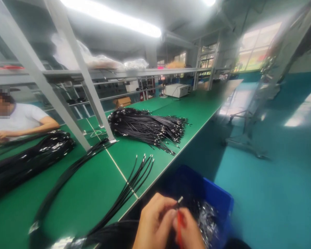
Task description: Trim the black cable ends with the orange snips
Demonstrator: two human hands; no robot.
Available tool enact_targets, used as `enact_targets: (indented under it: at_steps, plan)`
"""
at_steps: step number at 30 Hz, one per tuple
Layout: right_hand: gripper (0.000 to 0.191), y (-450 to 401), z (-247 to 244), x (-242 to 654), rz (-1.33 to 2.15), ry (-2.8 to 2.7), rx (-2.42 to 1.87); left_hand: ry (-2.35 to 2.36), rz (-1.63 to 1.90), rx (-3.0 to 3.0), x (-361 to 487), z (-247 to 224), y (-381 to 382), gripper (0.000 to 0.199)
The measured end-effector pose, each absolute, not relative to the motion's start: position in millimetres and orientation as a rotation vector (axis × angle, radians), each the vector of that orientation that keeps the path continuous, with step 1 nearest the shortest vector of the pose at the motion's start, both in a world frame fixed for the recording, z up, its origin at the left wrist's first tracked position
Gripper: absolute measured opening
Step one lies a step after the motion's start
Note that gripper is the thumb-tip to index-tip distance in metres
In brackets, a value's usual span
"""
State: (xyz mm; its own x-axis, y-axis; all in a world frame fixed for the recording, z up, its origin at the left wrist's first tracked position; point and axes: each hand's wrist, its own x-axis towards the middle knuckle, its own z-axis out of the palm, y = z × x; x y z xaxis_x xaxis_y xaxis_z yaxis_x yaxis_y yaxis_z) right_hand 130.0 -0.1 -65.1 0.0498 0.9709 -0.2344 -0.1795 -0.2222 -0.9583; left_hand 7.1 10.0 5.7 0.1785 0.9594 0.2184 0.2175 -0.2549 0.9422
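My left hand (155, 218), at the bottom centre, is closed in a pinch. From between its thumb and forefinger rises the end of a thin black cable with a silver tip (180, 199). Close beside it on the right, my right hand (190, 230) is closed around a narrow red object (179, 228), whose kind is hidden by the fingers and blur. Left of my hands, a loose group of black cables (129, 192) with silver ends fans out over the green table (88, 186).
A large pile of black cables (147, 126) lies further along the table. A blue bin (220, 193) holding shiny clear pieces stands below the table edge. Grey shelf posts (93, 83) rise from the tabletop. A person in a white shirt (28, 119) sits opposite beside another cable bundle (38, 148).
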Motion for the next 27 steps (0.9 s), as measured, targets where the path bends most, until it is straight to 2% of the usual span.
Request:
enact_targets:
  at_steps: [2,4,10,23,27]
  plan:
    - [0.027,3.1,-45.7,143.7,1.278,-0.822,-1.276,1.162,1.147,1.365,7.6,4.4,6.7,0.009]
    - [0.03,5.4,-22.6,148.6,1.225,-0.777,-1.253,1.136,1.149,1.177,7.5,6.0,4.6,0.02]
    - [0.027,1.6,31.6,128.8,1.36,-0.556,-1.003,1.095,1.137,1.08,6.1,13.1,-1.5,0.036]
    - [0.026,1.9,35.5,123.0,1.377,-0.585,-0.982,1.239,1.146,1.094,7.8,16.2,-10.9,0.031]
    - [0.024,0.4,33.8,120.0,1.496,-0.49,-0.922,1.178,1.213,1.098,4.3,10.4,-9.8,0.03]
